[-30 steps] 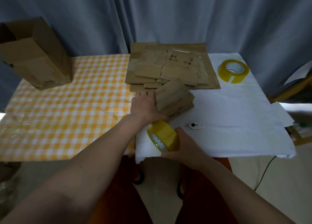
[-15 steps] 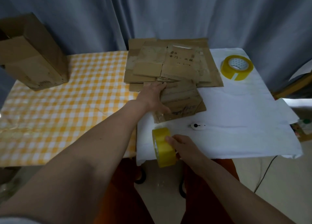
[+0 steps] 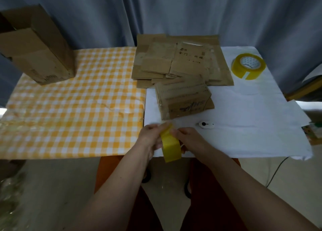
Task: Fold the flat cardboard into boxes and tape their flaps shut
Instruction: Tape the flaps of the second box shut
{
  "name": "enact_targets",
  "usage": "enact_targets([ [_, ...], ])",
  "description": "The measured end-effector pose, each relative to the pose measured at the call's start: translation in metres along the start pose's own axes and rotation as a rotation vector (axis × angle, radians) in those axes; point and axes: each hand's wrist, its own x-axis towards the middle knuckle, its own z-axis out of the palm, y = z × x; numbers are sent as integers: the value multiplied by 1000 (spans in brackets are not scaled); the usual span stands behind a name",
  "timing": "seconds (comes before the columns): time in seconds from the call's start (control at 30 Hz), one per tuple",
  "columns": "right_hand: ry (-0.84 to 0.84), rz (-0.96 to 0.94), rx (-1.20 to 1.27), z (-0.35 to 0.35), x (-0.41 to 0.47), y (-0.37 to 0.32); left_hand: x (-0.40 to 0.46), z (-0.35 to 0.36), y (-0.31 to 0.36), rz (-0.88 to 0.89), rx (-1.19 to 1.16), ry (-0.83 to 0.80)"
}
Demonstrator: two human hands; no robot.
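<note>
Head view: both hands meet at the near edge of the desk (image 3: 244, 109), and between them is a yellow tape roll (image 3: 171, 148) standing on edge. The left hand (image 3: 151, 138) curls round its left side, fingertips pinching at the top of the roll; the right hand (image 3: 188, 140) grips the other side, fingers tucked against the rim. Just beyond the hands, on the white cloth (image 3: 252, 135), sits a small folded box (image 3: 183, 101), tilted, its printed side facing the camera. A little white cutter (image 3: 206, 124) lies just right of the hands. Behind the box, the stack of flat cardboard (image 3: 179, 63) spreads out at the back. A second tape roll (image 3: 248, 66) lies flat at far right. Far left, on the yellow checked cloth (image 3: 69, 112), stands a larger box (image 3: 34, 46).
</note>
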Motion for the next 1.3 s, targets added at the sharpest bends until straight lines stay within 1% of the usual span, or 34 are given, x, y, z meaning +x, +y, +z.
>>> enact_targets([
  [0.07,6,-1,-47,-8,2,-1,2,5,3,32,-115,2],
  [0.1,75,-8,-89,-14,6,0,4,7,5,42,-131,14],
  [0.13,200,-16,-168,-23,11,2,5,7,7,40,-133,11],
  [0.2,493,-1,-468,-45,23,11,5,8,10,13,-121,-9],
  [0.23,573,21,-624,-55,28,17,5,8,9,1,-120,-6],
  [0.27,590,44,-745,-64,32,24,5,7,9,-7,-128,8],
  [0.3,567,75,-831,-71,35,31,6,7,8,-10,-138,28],
  [0.37,521,124,-893,-79,39,43,6,7,7,-5,-153,57],
  [0.4,519,120,-869,-81,40,46,7,7,7,-1,-154,62],
  [0.47,521,51,-728,-79,37,41,7,7,8,0,-138,62],
  [0.53,484,-138,-606,-70,32,26,8,7,8,-9,-124,63],
  [0.6,425,-402,-592,-53,24,2,10,8,9,-12,-136,72],
  [0.63,392,-511,-634,-44,22,-11,11,8,9,-10,-144,79],
  [0.7,356,-675,-793,-27,21,-30,11,8,8,-2,-148,83],
  [0.77,329,-722,-951,-13,23,-44,11,9,9,5,-148,76],
  [0.83,279,-715,-1099,-5,30,-47,10,9,10,5,-147,70],
  [0.9,278,-699,-1269,-6,35,-42,11,8,11,1,-133,82],
  [0.93,315,-654,-1252,-12,35,-39,12,8,11,4,-127,89],
  [1.03,423,-608,-971,-37,28,-21,14,4,12,5,-109,84],
  [1.07,441,-567,-867,-47,27,-11,14,4,13,1,-105,74],
  [1.1,440,-488,-792,-57,26,0,13,3,13,-3,-100,61],
  [1.2,421,-200,-715,-74,31,36,12,4,13,-4,-59,29],
  [1.3,437,-52,-646,-78,35,45,11,3,13,-7,-33,8],
])
